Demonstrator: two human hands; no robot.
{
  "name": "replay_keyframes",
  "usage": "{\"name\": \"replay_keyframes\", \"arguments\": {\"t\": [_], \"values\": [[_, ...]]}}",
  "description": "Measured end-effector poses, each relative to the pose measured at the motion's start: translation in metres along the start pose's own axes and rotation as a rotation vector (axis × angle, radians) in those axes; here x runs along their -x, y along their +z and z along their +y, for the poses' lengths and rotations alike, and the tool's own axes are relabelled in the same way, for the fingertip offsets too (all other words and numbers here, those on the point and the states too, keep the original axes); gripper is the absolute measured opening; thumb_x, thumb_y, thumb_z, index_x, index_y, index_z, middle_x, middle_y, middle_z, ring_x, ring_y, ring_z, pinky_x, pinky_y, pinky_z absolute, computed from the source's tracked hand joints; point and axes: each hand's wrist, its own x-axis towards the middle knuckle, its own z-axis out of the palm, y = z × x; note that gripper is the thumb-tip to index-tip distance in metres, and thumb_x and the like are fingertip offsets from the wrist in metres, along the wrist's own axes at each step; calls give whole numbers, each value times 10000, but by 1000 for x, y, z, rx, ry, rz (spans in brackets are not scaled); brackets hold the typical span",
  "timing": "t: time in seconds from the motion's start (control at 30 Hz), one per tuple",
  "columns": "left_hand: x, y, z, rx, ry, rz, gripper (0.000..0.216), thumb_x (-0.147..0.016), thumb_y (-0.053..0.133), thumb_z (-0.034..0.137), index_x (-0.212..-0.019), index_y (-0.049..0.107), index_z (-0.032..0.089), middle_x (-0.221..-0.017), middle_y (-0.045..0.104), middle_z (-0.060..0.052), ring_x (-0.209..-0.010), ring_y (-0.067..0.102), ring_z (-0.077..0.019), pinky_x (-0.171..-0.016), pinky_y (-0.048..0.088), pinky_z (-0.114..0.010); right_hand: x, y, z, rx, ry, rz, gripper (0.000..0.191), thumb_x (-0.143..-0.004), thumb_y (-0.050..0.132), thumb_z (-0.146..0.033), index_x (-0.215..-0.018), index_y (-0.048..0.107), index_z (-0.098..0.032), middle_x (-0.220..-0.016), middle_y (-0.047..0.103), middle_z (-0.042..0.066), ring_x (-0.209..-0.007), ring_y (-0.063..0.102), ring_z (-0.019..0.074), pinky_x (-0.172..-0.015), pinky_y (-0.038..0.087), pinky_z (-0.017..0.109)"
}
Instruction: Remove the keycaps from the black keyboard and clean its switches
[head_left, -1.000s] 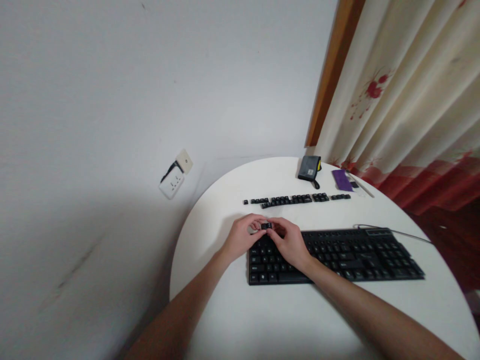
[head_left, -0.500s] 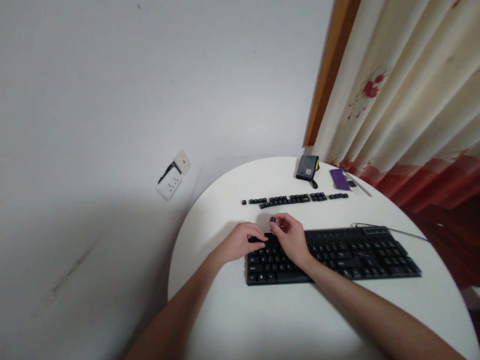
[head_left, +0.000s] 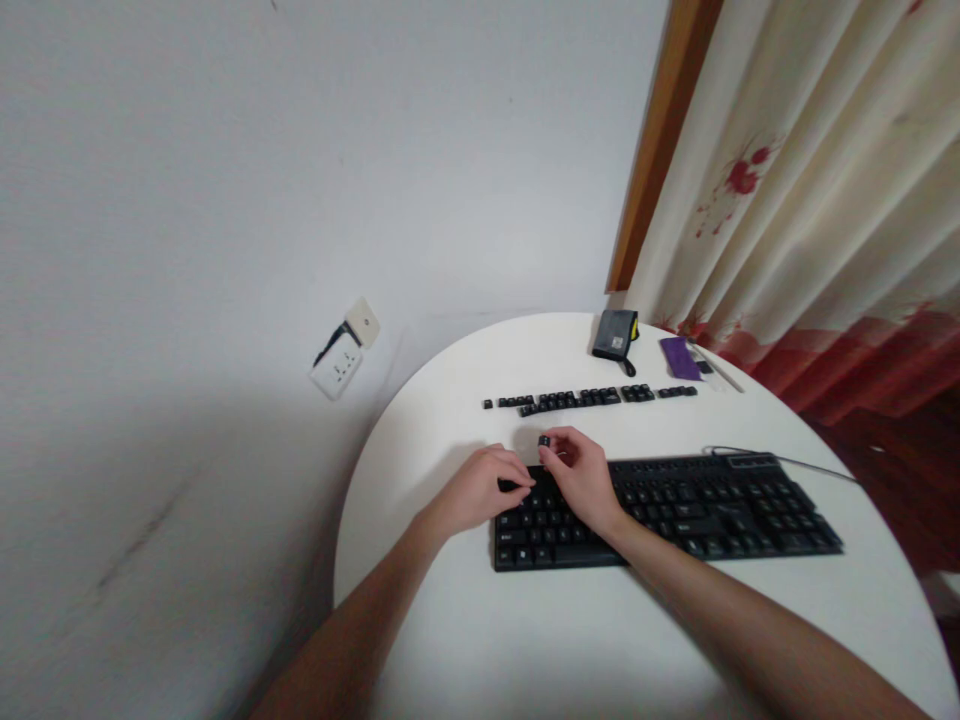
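A black keyboard [head_left: 697, 505] lies on the round white table [head_left: 570, 640]. My right hand [head_left: 581, 480] hovers over the keyboard's left end and pinches a small black keycap [head_left: 544, 440] between thumb and fingertips, just above the top row. My left hand [head_left: 480, 487] rests at the keyboard's upper left corner, its fingers curled with the tips touching the keys there. A row of loose black keycaps [head_left: 592, 398] lies on the table behind the keyboard.
A dark pouch with yellow trim [head_left: 615, 335], a purple item [head_left: 681, 357] and a pen-like stick [head_left: 720, 370] sit at the table's far edge. The keyboard cable [head_left: 817, 466] runs right. A wall socket [head_left: 341, 358] hangs at left; a curtain [head_left: 810, 200] hangs at right.
A second ago both hands held the keycap together. My right hand has since taken it alone and lifted it slightly, while my left hand dropped onto the keyboard's left corner.
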Motion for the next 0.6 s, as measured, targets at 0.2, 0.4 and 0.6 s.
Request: {"name": "replay_keyframes", "arguments": {"t": [0.2,0.4,0.6], "values": [[0,-2,3,-83,37,-36,102,-838,675,163,-792,748,217,-894,744,2,-797,633,-146,-881,423,-321,0,0,-2,17,1,-8,199,-795,663,-324,-918,657,-167,-775,645,31,-710,605,167,-634,511,275],[0,-2,3,-54,-5,3,91,-814,693,155,-773,745,218,-873,748,12,-787,630,-145,-861,426,-314,1,0,-3,38,-13,-6,198,-802,655,-331,-915,657,-169,-789,656,37,-712,608,168,-636,506,275],[0,1,3,3,-61,26,91,-787,702,148,-761,757,215,-868,749,6,-803,636,-146,-874,437,-311,1,-1,-5,42,-19,-10,214,-799,653,-337,-921,660,-161,-795,660,42,-717,610,170,-642,503,279]]}}
